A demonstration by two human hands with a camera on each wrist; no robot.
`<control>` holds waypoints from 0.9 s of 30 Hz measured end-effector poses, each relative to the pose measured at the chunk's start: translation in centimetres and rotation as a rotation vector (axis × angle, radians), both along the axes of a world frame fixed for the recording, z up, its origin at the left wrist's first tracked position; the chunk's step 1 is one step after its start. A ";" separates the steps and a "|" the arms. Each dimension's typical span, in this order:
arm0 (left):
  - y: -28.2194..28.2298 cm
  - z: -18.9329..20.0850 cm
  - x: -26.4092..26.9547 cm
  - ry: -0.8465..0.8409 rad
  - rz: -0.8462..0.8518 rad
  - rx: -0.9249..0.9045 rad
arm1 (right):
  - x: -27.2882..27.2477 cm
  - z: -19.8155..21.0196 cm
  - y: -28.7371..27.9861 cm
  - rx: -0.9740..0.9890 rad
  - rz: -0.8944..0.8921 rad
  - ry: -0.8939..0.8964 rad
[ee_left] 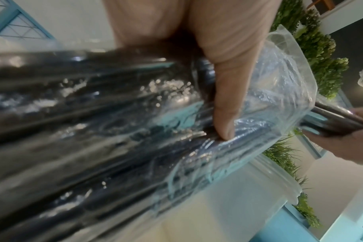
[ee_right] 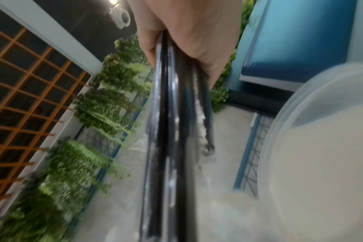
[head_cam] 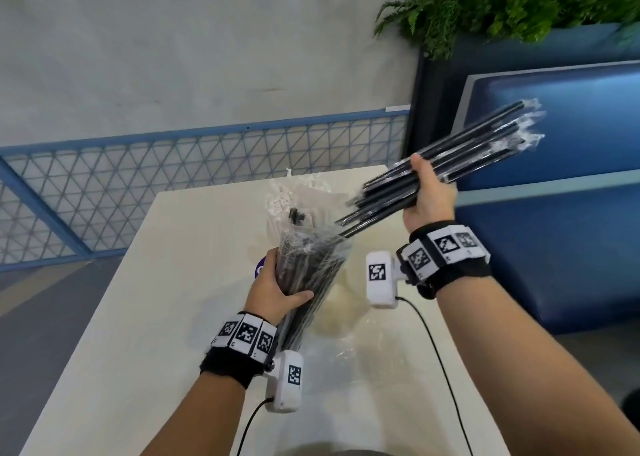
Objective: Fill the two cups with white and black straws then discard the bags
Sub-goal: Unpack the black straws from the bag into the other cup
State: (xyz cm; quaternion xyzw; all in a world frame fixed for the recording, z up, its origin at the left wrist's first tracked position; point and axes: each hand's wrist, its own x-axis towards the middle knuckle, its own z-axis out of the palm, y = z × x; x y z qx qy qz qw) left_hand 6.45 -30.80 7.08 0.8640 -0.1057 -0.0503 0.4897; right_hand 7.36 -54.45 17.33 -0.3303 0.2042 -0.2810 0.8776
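Grey wall and a blue lattice railing back a cream table (head_cam: 145, 282), with a blue padded bench (head_cam: 554, 213) and green ferns (head_cam: 502, 2) off to the right-hand side. Above the table, the left hand (head_cam: 277, 282) has fingers and thumb wrapped round a clear plastic bag (head_cam: 311, 265) of black straws; the film is crinkled and glossy, and its open mouth points up and away from the palm. Beyond that hand, white straws (head_cam: 294, 196) stand bunched together. The right hand (head_cam: 427, 192) is raised higher and to the right, clamped on a bundle of black straws (head_cam: 467, 150). Each one is thin, dark and sleeved in its own clear wrapper, with frayed wrapper ends fanning out past the fingers toward the bench. Their lower tips slant down toward the bag's mouth, just beside it. Between the two wrists a translucent cup (head_cam: 341, 303) sits on the table, below the bag. Loose clear plastic (head_cam: 339, 355) lies nearer the body.
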 end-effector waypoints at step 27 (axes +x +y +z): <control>0.2 -0.1 0.2 -0.012 0.007 -0.066 | 1.5 -2.7 -0.2 -0.758 -0.140 0.133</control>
